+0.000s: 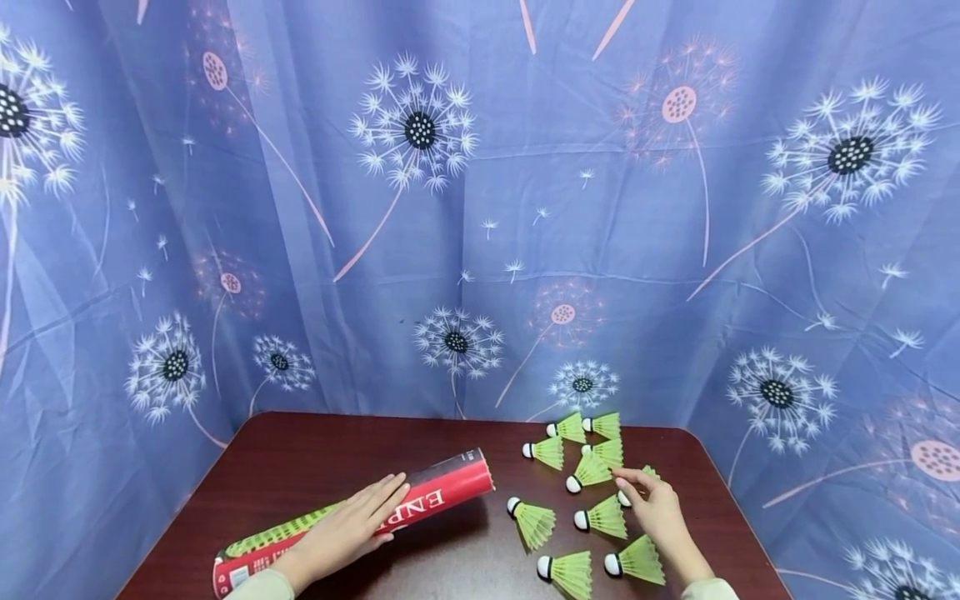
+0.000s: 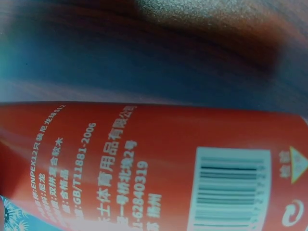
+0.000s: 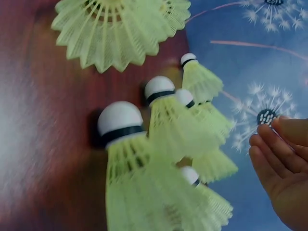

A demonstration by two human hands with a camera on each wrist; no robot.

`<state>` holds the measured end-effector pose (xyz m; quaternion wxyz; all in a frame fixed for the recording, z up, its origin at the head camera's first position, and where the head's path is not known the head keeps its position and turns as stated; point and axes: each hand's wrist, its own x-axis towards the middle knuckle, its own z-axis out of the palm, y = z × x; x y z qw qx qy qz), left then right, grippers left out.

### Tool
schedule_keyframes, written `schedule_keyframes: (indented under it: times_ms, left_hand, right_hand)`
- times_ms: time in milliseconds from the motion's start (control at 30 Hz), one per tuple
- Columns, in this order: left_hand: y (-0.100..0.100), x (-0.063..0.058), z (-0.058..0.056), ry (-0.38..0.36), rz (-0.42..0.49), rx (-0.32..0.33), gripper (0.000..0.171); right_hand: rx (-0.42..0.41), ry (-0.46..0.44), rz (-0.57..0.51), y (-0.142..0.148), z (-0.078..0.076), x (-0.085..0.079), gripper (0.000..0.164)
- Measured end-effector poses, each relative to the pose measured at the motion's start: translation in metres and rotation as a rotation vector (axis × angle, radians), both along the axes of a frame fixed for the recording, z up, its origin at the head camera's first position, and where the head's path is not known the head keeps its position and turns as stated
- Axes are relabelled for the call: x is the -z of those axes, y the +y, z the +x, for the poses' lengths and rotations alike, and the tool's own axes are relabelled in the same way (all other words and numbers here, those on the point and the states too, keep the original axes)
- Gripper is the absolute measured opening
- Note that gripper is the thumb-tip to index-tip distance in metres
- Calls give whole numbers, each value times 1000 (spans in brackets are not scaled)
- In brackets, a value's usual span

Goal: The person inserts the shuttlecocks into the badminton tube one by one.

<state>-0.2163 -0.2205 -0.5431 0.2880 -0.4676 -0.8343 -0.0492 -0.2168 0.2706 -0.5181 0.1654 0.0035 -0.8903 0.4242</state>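
My left hand (image 1: 348,521) rests across a red shuttlecock tube (image 1: 450,483), its fingers nearly straight over the top. The tube lies slanted on the table, and a barcode and printed text show on its red side (image 2: 168,130) in the left wrist view. On the right, my right hand (image 1: 660,512) is beside several yellow-green shuttlecocks with white heads. Its thumb and fingertips are close together, near the skirt of one shuttlecock (image 1: 592,472); nothing shows between them in the right wrist view. Another shuttlecock (image 1: 650,472) is partly hidden behind this hand.
More shuttlecocks lie apart in front, such as one near the front edge (image 1: 567,573) and one close to the tube's end (image 1: 534,521). Others cluster at the back of the dark red table (image 1: 322,442). A blue dandelion-print curtain (image 1: 510,208) hangs behind.
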Motion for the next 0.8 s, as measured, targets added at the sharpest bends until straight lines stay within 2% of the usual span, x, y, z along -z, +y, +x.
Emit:
schedule_keyframes:
  times_ms: [167, 367, 533, 667, 800]
  left_hand:
    - [0, -1, -1, -22, -10, -23, 80]
    - [-1, -1, -1, -20, -20, -36, 68]
    - [-2, 1, 1, -9, -12, -36, 66]
    - [-1, 1, 3, 3, -19, -42, 74]
    - [0, 2, 6, -6, -9, -41, 82]
  right_hand:
    - [26, -58, 15, 15, 6, 5, 20]
    - [38, -149, 28, 34, 22, 10, 24]
    - [41, -306, 24, 50, 37, 17, 35]
    - [48, -426, 5, 57, 45, 25, 43]
    - [12, -510, -19, 61, 53, 34, 45]
